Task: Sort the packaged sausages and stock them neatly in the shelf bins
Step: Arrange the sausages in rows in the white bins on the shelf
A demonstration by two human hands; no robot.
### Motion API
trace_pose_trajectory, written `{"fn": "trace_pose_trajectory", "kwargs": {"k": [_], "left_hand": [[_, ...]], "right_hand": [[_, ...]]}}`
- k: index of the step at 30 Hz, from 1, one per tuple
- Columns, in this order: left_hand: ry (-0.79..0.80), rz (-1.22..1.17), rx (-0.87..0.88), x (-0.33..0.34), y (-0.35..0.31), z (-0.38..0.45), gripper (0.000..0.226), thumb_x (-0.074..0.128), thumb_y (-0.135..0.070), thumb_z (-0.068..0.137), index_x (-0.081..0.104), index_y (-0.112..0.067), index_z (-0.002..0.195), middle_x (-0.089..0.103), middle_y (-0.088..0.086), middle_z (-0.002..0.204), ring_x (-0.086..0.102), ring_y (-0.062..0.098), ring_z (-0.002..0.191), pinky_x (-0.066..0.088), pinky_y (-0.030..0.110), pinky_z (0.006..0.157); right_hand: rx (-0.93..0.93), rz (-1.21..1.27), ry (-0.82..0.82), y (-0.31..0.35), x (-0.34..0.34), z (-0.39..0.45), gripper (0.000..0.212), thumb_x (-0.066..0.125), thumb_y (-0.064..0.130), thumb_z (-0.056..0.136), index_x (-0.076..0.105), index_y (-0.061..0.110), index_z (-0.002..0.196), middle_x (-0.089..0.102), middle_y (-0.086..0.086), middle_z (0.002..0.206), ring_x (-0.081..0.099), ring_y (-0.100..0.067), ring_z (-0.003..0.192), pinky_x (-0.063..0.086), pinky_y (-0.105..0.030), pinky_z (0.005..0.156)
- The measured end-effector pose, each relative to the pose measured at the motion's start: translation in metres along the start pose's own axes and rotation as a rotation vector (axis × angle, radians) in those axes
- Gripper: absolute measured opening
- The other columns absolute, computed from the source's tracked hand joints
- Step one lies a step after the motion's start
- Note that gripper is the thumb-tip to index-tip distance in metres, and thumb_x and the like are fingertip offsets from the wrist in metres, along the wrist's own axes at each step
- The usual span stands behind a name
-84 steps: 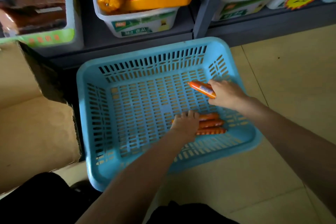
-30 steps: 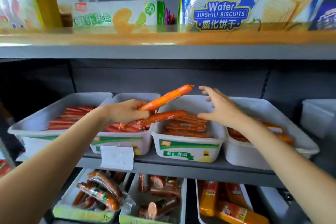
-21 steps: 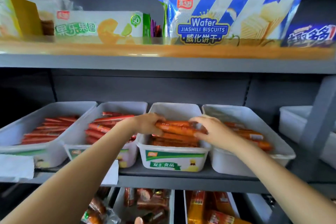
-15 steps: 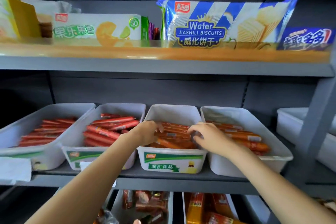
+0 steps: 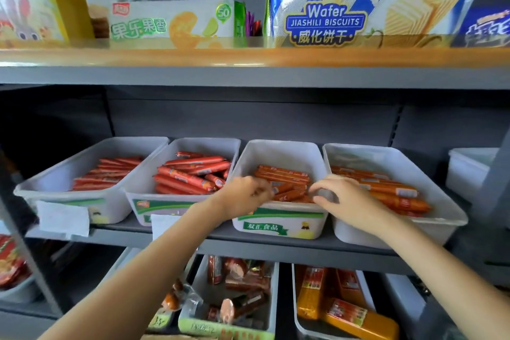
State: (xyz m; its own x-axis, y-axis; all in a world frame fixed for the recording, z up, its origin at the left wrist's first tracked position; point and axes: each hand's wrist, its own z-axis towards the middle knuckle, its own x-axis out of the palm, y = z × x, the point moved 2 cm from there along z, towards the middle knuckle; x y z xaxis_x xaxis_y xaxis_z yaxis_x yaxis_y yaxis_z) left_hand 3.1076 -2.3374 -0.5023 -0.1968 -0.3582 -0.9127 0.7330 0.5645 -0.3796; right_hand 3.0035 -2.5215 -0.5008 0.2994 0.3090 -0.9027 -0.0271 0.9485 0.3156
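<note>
**Both hands in the third sausage bin**

Here, I saw the grey shelf unit [image 5: 248, 77] fill the view, its upper board carrying a blue wafer biscuit bag [image 5: 369, 5] toward the right end and a green-and-white box [image 5: 171, 21] left of it. On the middle board stood four white bins in a row, edge to edge. The third bin [image 5: 278, 225] from the left held orange sausages [image 5: 281, 174] lying crosswise, stacked toward its front wall. The second bin [image 5: 143, 205] held red sausages [image 5: 190, 174], some askew. The far-left bin [image 5: 69, 188] and the fourth bin [image 5: 441, 215] each held flat layers.

My left hand [image 5: 242, 196] reached over the third bin's front left corner, fingers curled down onto the sausages; whether it pinched one, I could not tell. My right hand [image 5: 342, 199] hovered at the front right corner, fingers bent, thumb and forefinger near each other, seemingly holding nothing.
</note>
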Motion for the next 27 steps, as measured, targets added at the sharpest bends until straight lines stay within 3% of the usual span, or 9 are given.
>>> {"fn": "trace_pose_trajectory", "kwargs": {"k": [3, 7, 10, 13, 18, 20, 23, 25, 27], "left_hand": [[0.05, 0.125, 0.073, 0.018, -0.023, 0.008, 0.037, 0.046, -0.046, 0.094, 0.061, -0.022, 0.118, 0.064, 0.0, 0.118, 0.057, 0.021, 0.111, 0.043, 0.035, 0.097], [0.07, 0.297, 0.118, 0.043, -0.055, 0.021, 0.043, 0.047, -0.049, 0.092, 0.053, -0.025, 0.128, 0.059, 0.005, 0.125, 0.054, 0.028, 0.116, 0.043, 0.041, 0.099], [0.027, 0.428, 0.1, 0.054, -0.065, 0.027, 0.042, 0.038, -0.049, 0.096, 0.051, -0.023, 0.126, 0.06, 0.009, 0.121, 0.057, 0.031, 0.111, 0.046, 0.041, 0.093], [-0.066, 0.496, 0.077, 0.058, -0.068, 0.027, 0.04, 0.032, -0.049, 0.098, 0.053, -0.023, 0.121, 0.062, 0.006, 0.117, 0.059, 0.029, 0.107, 0.045, 0.036, 0.086], [-0.162, 0.574, 0.064, 0.063, -0.072, 0.024, 0.037, 0.032, -0.046, 0.099, 0.054, -0.022, 0.116, 0.064, 0.004, 0.11, 0.061, 0.026, 0.102, 0.044, 0.031, 0.077], [-0.154, 0.58, 0.038, 0.065, -0.073, 0.027, 0.035, 0.034, -0.043, 0.1, 0.055, -0.02, 0.114, 0.065, 0.003, 0.107, 0.063, 0.024, 0.099, 0.044, 0.03, 0.072], [-0.14, 0.593, 0.034, 0.066, -0.075, 0.029, 0.036, 0.034, -0.042, 0.1, 0.056, -0.018, 0.116, 0.066, 0.003, 0.107, 0.063, 0.023, 0.097, 0.04, 0.028, 0.069], [-0.096, 0.507, 0.064, 0.062, -0.073, 0.031, 0.038, 0.034, -0.043, 0.099, 0.051, -0.018, 0.122, 0.064, 0.006, 0.111, 0.062, 0.025, 0.102, 0.043, 0.03, 0.074], [0.027, 0.319, 0.104, 0.057, -0.074, 0.038, 0.04, 0.036, -0.043, 0.099, 0.046, -0.019, 0.129, 0.063, 0.009, 0.114, 0.06, 0.029, 0.106, 0.047, 0.037, 0.086]], "right_hand": [[0.141, -0.119, -0.131, -0.021, -0.002, -0.025, 0.035, 0.054, 0.035, 0.093, 0.054, 0.023, 0.125, 0.051, 0.006, 0.127, 0.046, -0.015, 0.119, 0.038, -0.033, 0.1], [0.202, -0.223, -0.072, -0.026, 0.006, -0.044, 0.028, 0.048, 0.047, 0.094, 0.053, 0.025, 0.111, 0.058, 0.006, 0.118, 0.048, -0.016, 0.116, 0.028, -0.028, 0.095], [0.212, -0.197, -0.149, -0.025, 0.007, -0.045, 0.024, 0.046, 0.051, 0.093, 0.047, 0.026, 0.092, 0.059, 0.008, 0.105, 0.048, -0.014, 0.112, 0.024, -0.026, 0.092], [0.201, -0.224, -0.226, -0.029, 0.01, -0.042, 0.026, 0.046, 0.052, 0.092, 0.043, 0.027, 0.087, 0.06, 0.01, 0.104, 0.047, -0.011, 0.111, 0.018, -0.024, 0.091], [0.107, -0.175, -0.347, -0.036, 0.015, -0.041, 0.02, 0.055, 0.035, 0.093, 0.048, 0.024, 0.077, 0.059, 0.009, 0.086, 0.052, -0.018, 0.102, 0.014, -0.023, 0.076], [0.072, -0.131, -0.341, -0.042, 0.017, -0.038, 0.023, 0.061, 0.029, 0.09, 0.05, 0.022, 0.072, 0.063, 0.005, 0.078, 0.057, -0.022, 0.093, 0.014, -0.023, 0.075], [0.058, -0.133, -0.297, -0.046, 0.014, -0.038, 0.02, 0.057, 0.032, 0.093, 0.06, 0.018, 0.078, 0.066, 0.006, 0.086, 0.053, -0.015, 0.092, 0.015, -0.021, 0.079], [0.069, -0.145, -0.236, -0.051, 0.011, -0.044, 0.022, 0.053, 0.035, 0.094, 0.064, 0.018, 0.088, 0.059, 0.015, 0.087, 0.042, -0.006, 0.091, 0.016, -0.017, 0.081], [0.096, -0.041, -0.094, -0.055, 0.004, -0.046, 0.017, 0.054, 0.038, 0.093, 0.065, 0.026, 0.092, 0.055, 0.023, 0.084, 0.044, -0.002, 0.093, 0.025, -0.017, 0.085]]}}
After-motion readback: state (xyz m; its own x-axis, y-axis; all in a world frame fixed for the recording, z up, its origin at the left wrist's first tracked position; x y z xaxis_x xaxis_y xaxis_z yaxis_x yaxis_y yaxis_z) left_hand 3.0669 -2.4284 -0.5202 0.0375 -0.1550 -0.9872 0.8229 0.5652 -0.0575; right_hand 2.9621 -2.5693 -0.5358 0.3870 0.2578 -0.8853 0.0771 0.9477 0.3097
